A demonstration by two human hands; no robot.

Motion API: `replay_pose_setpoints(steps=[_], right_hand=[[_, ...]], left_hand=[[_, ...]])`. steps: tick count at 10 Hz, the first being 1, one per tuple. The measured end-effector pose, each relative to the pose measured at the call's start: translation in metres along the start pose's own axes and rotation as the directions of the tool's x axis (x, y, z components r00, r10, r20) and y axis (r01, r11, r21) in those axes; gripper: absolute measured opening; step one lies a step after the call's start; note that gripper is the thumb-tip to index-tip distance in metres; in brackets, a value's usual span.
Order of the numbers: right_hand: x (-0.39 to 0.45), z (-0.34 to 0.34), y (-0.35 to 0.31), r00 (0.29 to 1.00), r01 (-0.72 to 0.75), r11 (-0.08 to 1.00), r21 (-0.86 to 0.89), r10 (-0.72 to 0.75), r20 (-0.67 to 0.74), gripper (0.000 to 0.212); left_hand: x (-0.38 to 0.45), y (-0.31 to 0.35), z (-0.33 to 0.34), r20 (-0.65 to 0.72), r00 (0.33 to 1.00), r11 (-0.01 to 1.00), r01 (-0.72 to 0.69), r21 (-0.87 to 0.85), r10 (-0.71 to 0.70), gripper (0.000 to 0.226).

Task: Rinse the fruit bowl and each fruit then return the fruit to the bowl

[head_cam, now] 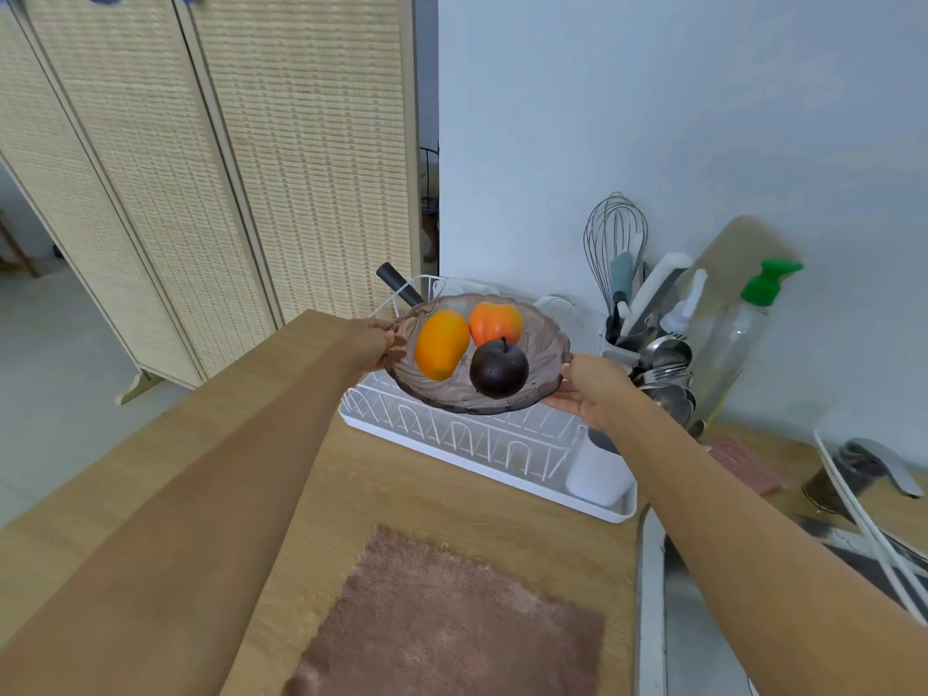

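The person is holding a tinted glass fruit bowl [507,401] by its two opposite edges, above the white dish rack [482,439] at the back of the wooden counter [401,484]. The left hand [369,346] is gripping the bowl's left rim, fingers curled round the edge. The right hand [595,391] is clasping the right rim, thumb on top and fingers under it. Three fruits are sitting in the bowl: an orange mango [442,351] to the left, a red-orange peach [496,323] at the back, and a dark plum [498,369] in front, all three touching. A brown cloth [452,620] is lying on the counter nearer the person. Behind the rack a utensil holder [648,339] is standing with a wire whisk [615,233], and a soap bottle [738,334] with a green pump is just beside it. The sink [653,595] edge and a faucet [879,464] are showing at the right.
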State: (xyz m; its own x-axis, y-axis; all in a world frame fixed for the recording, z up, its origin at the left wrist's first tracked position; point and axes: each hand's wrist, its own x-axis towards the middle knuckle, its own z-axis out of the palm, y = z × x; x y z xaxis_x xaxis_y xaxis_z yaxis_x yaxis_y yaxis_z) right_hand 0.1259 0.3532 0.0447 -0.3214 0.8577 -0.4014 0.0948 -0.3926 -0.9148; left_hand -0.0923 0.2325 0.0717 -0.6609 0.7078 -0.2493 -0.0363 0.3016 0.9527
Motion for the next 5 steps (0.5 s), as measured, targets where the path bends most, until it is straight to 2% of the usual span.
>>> replay_pose_setpoints(steps=[2,4,5], right_hand=[[0.003,-0.001,0.002,1.000,-0.001,1.000,-0.010,0.001,-0.004,0.029],[-0.008,-0.001,0.001,1.000,-0.025,1.000,-0.007,0.025,0.007,0.024],[-0.012,-0.002,0.004,0.995,0.019,0.993,-0.113,-0.030,-0.094,0.028]], left_hand=[[0.012,-0.007,0.002,-0.007,1.000,0.999,0.015,-0.041,-0.015,0.034],[0.005,-0.008,-0.002,0.060,0.997,0.999,0.042,-0.027,-0.041,0.020],[-0.004,-0.008,-0.007,0.060,0.998,0.999,-0.001,0.044,-0.001,0.027]])
